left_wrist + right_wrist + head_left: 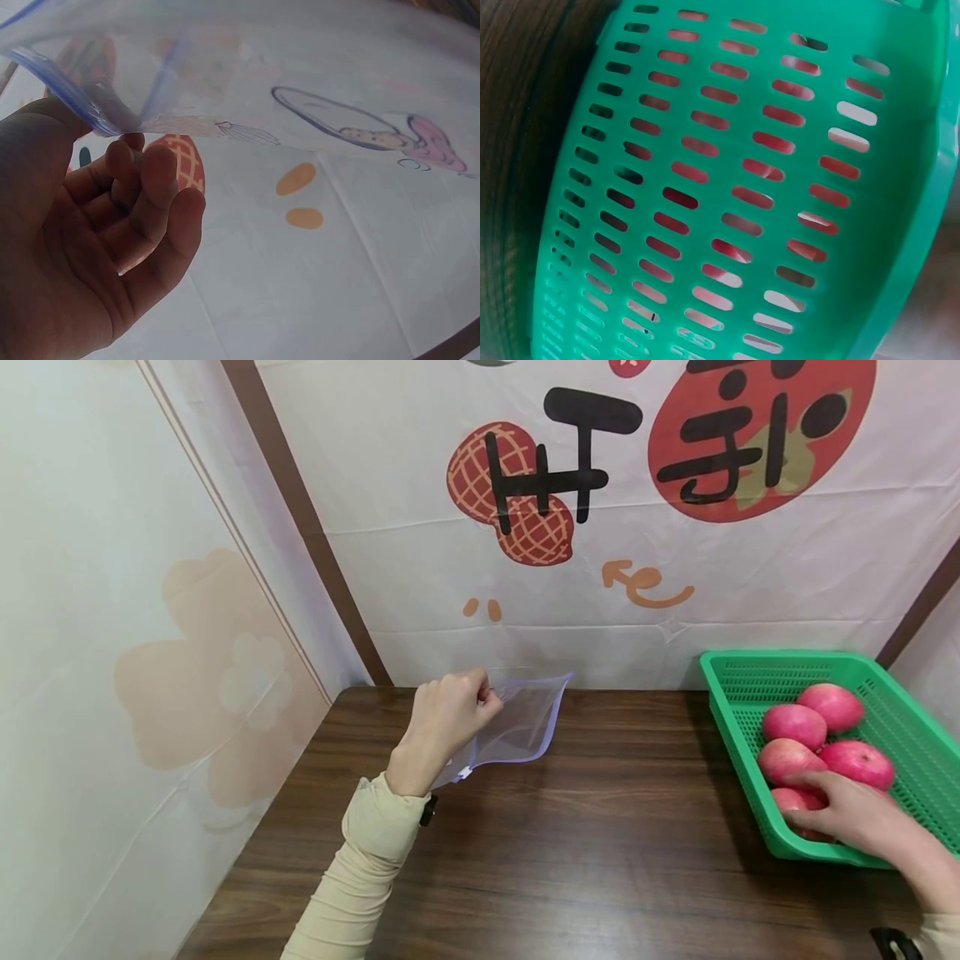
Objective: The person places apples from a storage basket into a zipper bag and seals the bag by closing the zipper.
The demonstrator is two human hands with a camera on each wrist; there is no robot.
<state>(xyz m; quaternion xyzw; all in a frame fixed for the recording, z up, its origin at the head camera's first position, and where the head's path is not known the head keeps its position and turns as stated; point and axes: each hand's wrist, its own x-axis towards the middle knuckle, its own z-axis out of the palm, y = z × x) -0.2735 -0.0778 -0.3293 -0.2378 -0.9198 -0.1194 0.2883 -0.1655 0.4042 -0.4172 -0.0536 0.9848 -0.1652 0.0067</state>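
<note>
A clear zip bag [521, 722] with a purple edge and a white slider hangs from my left hand [450, 714], over the back of the table. In the left wrist view, the thumb and index finger of that hand [112, 232] pinch the bag's [345, 112] blue-purple rim, while the other fingers curl loosely beneath. My right hand [862, 814] reaches into the green basket [731, 760], its thumb and fingers around a red apple [798, 802] at the near left corner. The right wrist view has the basket's slotted wall [727, 180] covering that hand.
Several more apples [795, 727] sit together in the basket's left half. The basket stands at the right of the dark wooden table [600, 860]. A printed cloth [405, 585] hangs along the table's back, and another pale cloth [75, 693] runs down the left side.
</note>
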